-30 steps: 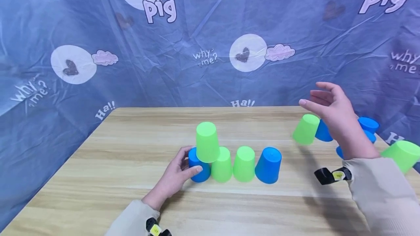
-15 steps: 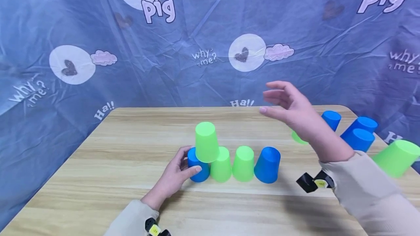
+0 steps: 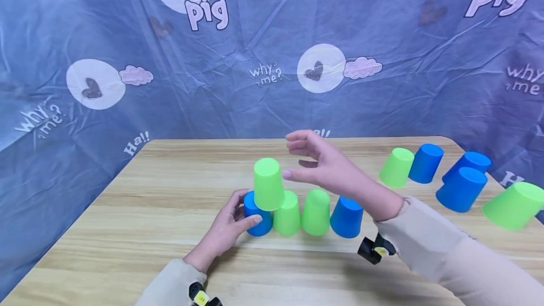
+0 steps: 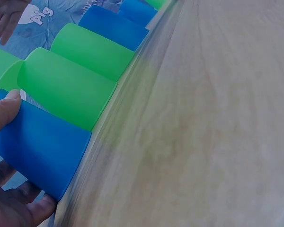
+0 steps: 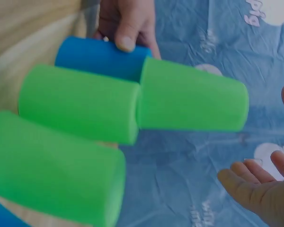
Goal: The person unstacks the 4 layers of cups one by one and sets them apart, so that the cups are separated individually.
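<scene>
Four-in-a-row is avoided in wording: a row of upside-down plastic cups stands mid-table, with a blue cup (image 3: 264, 227) at its left end. My left hand (image 3: 223, 233) grips that cup, thumb (image 4: 4, 113) on one side and fingers on the other. Two green cups, the nearer (image 3: 287, 221) and the farther (image 3: 316, 215), follow, then another blue cup (image 3: 346, 221). An upper green cup (image 3: 268, 185) rests across the left blue cup and its green neighbour. My right hand (image 3: 320, 162), fingers spread and holding nothing, hovers just right of the upper cup.
On the right of the wooden table (image 3: 127, 211) stand more upturned cups: a green one (image 3: 396, 169), a blue one (image 3: 426, 163), two overlapping blue ones (image 3: 461, 190) and another green one (image 3: 514, 206). A printed blue cloth (image 3: 238, 98) hangs behind.
My right hand has swept left from above the right-hand cups to beside the upper green cup, dropping lower. My left hand keeps its grip on the blue cup.
</scene>
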`<state>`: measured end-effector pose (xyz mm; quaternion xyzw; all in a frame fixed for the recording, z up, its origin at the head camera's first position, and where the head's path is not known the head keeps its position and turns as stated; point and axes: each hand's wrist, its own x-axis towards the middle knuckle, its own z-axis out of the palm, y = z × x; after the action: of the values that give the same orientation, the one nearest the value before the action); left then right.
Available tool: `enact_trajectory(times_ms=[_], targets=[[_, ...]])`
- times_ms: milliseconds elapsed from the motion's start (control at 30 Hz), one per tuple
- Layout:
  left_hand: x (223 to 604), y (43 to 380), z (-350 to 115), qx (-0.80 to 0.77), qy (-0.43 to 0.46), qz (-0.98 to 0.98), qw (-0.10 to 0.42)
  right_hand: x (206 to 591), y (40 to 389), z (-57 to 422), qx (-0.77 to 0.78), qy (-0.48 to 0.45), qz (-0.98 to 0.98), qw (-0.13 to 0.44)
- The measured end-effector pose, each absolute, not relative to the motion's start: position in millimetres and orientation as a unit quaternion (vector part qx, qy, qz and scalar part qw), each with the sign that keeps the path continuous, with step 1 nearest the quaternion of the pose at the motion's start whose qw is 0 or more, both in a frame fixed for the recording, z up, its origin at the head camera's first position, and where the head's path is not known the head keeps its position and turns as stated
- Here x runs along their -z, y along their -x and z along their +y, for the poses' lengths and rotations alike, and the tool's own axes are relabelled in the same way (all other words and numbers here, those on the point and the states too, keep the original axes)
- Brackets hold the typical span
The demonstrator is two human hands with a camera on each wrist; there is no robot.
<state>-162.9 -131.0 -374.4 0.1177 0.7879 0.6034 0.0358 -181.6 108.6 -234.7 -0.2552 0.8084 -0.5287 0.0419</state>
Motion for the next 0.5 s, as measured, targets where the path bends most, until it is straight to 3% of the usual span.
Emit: enact_trajectory(times_ms=[267, 500], targets=[[375.7, 163.7, -131.6, -0.600, -0.126, 0.789, 0.041, 242.2, 179.9, 90.8, 0.520, 0.269, 0.810, 0.026], [375.7, 164.5, -132.4, -0.596, -0.129, 0.792, 0.040, 248.7, 180.1, 79.6, 0.495, 0.270, 0.824, 0.045]])
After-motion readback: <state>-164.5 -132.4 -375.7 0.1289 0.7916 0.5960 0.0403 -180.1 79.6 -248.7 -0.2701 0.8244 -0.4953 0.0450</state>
